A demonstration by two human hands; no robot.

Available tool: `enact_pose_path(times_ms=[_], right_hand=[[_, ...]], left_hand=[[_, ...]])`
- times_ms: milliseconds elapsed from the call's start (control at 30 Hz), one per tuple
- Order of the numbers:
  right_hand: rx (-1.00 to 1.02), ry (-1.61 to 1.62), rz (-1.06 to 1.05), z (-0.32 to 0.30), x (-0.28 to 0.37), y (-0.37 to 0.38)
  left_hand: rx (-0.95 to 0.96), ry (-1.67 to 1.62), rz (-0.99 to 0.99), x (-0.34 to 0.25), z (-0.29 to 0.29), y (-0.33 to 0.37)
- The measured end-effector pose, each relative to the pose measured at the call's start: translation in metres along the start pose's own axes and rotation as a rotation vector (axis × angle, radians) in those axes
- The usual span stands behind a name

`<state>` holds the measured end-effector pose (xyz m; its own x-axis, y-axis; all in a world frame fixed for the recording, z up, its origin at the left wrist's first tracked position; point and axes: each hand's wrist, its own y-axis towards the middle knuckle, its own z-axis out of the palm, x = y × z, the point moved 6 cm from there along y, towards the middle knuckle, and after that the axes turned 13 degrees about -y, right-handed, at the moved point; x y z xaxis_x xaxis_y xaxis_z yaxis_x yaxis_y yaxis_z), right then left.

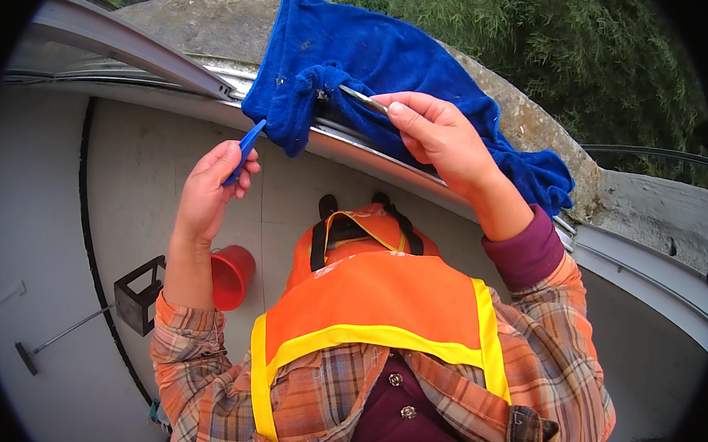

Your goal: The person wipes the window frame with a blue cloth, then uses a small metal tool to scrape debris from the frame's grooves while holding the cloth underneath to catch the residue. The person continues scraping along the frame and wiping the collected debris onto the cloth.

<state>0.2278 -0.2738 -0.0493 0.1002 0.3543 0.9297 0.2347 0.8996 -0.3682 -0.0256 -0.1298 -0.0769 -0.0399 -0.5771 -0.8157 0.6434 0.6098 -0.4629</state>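
A blue plush cloth (pixel 391 42) lies draped over the window sill and its metal track, with a bunched fold near its middle. My right hand (pixel 442 137) pinches a slim metallic tool (pixel 359 97) between thumb and fingers. The tool's far end points left at the bunched fold; whether it touches the fabric I cannot tell. Left of it, my left hand (pixel 214 186) is closed around a slender, pointed blue piece (pixel 245 152), perhaps plastic. Its tip reaches the cloth's lower left corner, and its exact kind is not clear.
A grey window sash (pixel 136 43) slants in at upper left, above the track (pixel 374 160). Beyond lie a rough stone ledge (pixel 519 111) and green bushes (pixel 554 34). Below are a red bucket (pixel 240 266), a dark open-framed stool (pixel 134 310) and a long-handled squeegee (pixel 70 329).
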Motion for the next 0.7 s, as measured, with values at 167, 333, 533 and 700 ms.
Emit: enact_pose_path(times_ms=[167, 333, 533, 700], right_hand=[[0.022, 0.266, 0.072, -0.005, -0.002, 0.000], [0.079, 0.405, 0.103, -0.010, -0.006, -0.001], [0.147, 0.463, 0.106, -0.019, -0.008, -0.003], [0.271, 0.169, -0.017, 0.002, -0.003, -0.015]], left_hand=[[-0.171, 0.228, 0.210, 0.000, 0.013, 0.005], [-0.291, 0.517, 0.381, -0.004, 0.030, 0.019], [-0.146, 0.202, 0.496, -0.058, 0.030, 0.030], [-0.085, 0.191, 0.631, -0.091, 0.036, 0.011]])
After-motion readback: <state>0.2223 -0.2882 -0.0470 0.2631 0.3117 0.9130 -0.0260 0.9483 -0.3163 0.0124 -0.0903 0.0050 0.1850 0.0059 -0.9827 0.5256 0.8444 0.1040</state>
